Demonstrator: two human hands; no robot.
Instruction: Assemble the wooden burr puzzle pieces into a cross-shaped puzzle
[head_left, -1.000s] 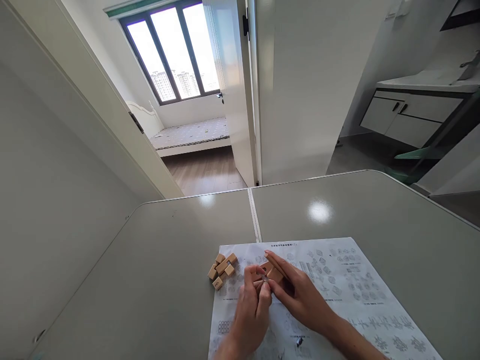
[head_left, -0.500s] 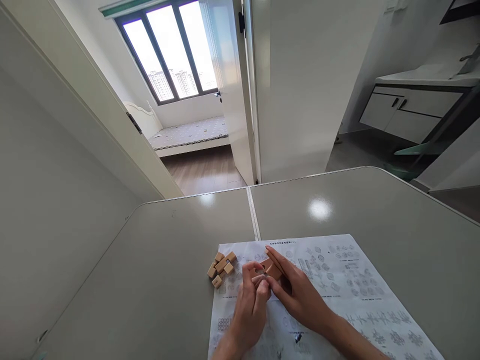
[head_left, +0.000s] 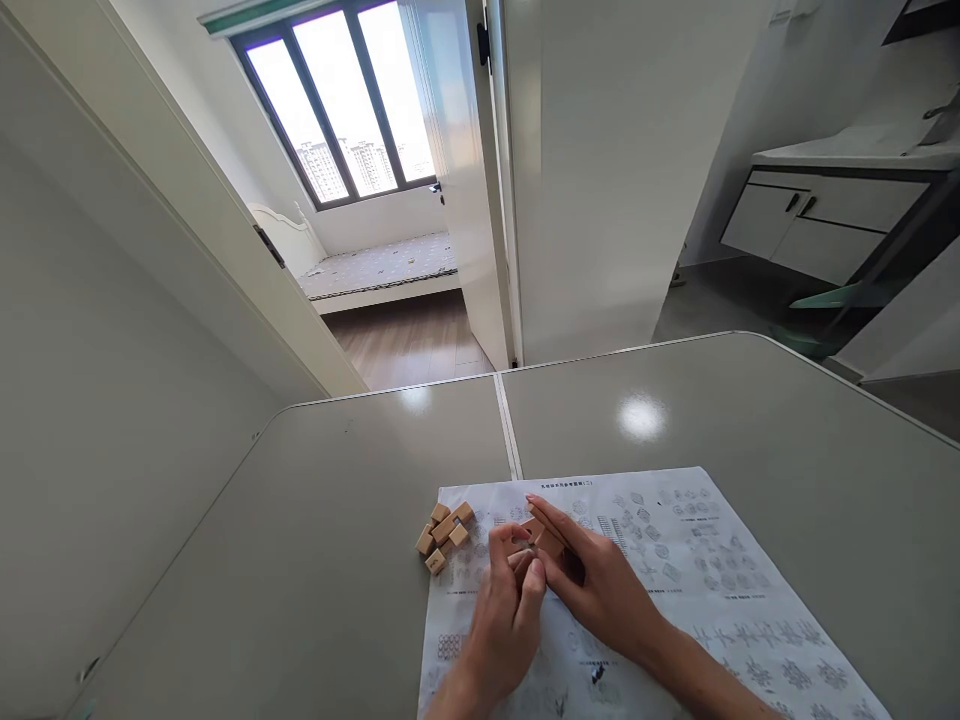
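Wooden pieces point(head_left: 550, 541) are gripped by left hand point(head_left: 504, 612) and right hand point(head_left: 606, 592); small blocks point(head_left: 444, 529) are clustered at nine o'clock.

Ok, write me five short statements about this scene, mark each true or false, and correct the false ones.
1. The left hand and right hand are together at a wooden piece. True.
2. The loose blocks lie to the right of both hands. False: they lie to the left, by the left edge of the sheet.
3. The sheet is blank. False: printed figures cover much of it.
4. The window is above the bed. True.
5. The door beside the bed is shut. False: it stands open.
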